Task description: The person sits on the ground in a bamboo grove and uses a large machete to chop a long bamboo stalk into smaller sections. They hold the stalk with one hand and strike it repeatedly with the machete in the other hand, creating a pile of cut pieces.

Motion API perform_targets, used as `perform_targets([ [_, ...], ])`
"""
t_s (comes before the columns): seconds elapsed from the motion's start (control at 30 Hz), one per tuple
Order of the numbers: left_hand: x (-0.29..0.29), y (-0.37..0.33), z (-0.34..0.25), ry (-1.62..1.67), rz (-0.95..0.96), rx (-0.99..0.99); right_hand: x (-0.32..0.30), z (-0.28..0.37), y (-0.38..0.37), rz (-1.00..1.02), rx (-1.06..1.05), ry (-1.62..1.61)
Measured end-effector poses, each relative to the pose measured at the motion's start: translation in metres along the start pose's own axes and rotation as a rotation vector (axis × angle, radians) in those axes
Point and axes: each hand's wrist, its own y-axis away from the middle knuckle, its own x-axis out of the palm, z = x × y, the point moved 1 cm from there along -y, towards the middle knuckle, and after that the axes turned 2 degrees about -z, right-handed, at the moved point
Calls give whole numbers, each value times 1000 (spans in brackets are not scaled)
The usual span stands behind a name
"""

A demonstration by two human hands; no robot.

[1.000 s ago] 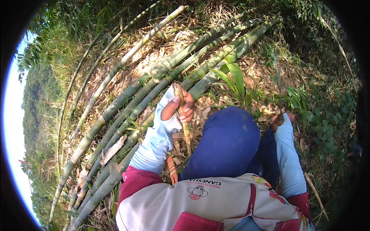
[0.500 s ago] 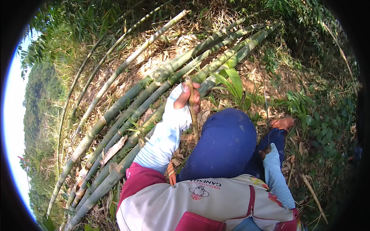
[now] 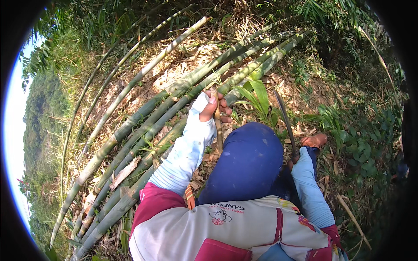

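Note:
My left hand (image 3: 215, 107), closed with thumb and fingers, holds a thin brown stick (image 3: 219, 135) upright beside my raised knee. The stick's top pokes up between the fingers, and its lower end is hidden by the knee. My right hand (image 3: 295, 160) is closed round the handle of a machete (image 3: 285, 116), whose long dark blade points up and away from me. Pale blue sleeves reach over both hands. Just beyond my left hand lie several green bamboo poles (image 3: 161, 114), side by side on the ground.
A broad-leaved green plant (image 3: 260, 98) grows between the poles and the machete. My bare foot (image 3: 314, 140) rests near the blade. Dry leaves (image 3: 163, 71) cover the slope. A loose dry stalk (image 3: 353, 221) lies at the lower right, with dense undergrowth along that side.
My right hand has moved up and slightly left, swinging the machete blade into clearer view. My left hand keeps hold of the stick, its fingers slightly loosened.

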Motion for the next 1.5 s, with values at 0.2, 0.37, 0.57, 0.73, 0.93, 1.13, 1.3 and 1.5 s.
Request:
perform_targets([
  [0.2, 7, -2, 10, -137, 103, 3, -13, 56, -29, -52, -270, -127],
  [0.37, 25, 2, 11, -177, 158, -55, -13, 91, -55, -63, -472, -135],
  [0.57, 6, -7, 47, -324, 47, -103, -35, 167, -74, 24, -711, 128],
  [0.73, -4, -5, 56, -274, 162, 52, -27, 183, -86, 22, -846, 215],
  [0.93, -12, -13, 61, -305, 244, 56, -23, 179, -94, 29, -877, 252],
  [1.13, -9, -3, 59, -321, 241, 147, -9, 173, -106, 7, -944, 184],
  [1.3, -39, -8, 66, -670, 394, 370, -4, 177, -107, 177, -880, 220],
  [1.5, -27, 51, 11, -924, 579, 346, 42, 65, -136, -13, -177, -34],
])
